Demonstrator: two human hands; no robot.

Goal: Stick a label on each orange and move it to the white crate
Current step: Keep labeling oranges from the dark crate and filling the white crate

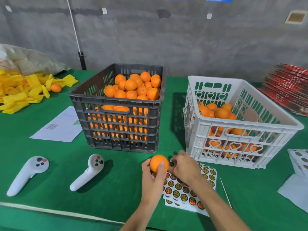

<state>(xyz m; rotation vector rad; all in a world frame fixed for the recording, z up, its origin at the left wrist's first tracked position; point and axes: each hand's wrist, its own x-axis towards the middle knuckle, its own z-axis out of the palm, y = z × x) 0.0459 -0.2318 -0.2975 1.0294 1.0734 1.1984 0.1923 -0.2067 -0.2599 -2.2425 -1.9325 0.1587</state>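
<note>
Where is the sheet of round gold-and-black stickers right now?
In the head view, the sheet of round gold-and-black stickers lies flat on the green table, front right, before the white crate, partly under the right hand.

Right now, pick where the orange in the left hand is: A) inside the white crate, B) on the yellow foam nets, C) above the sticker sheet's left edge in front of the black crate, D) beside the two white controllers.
C: the left hand grips the orange by the sticker sheet, in front of the black crate, outside the white crate.

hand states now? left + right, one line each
Left hand: grips the orange, thumb across its front.
Right hand: fingers curled, pinching a round label beside the orange, above the label sheet.
</note>
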